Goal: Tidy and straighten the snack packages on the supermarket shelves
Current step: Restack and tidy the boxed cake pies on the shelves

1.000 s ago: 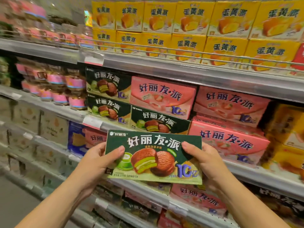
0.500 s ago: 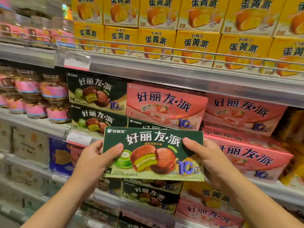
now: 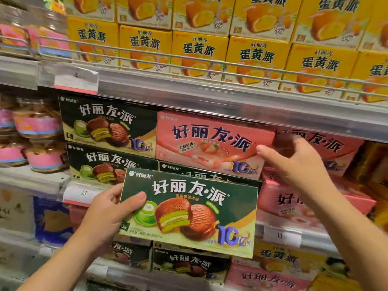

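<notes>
The left hand (image 3: pixel 109 215) grips the green box (image 3: pixel 189 213) below the pink box (image 3: pixel 212 141), freeing the open, empty right hand (image 3: pixel 294 164) to reach it.

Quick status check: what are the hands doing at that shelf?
Left hand holds green box. Right hand open, at pink box. Pink box sits atop a green stack.

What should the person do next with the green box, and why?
Probably lift away the pink box that sits among the green ones. The right hand is open and reaching toward its right end, while the left hand alone holds the green box. That pink box rests on top of a green one, beside the green stack, so the held box seems to belong there.
</notes>
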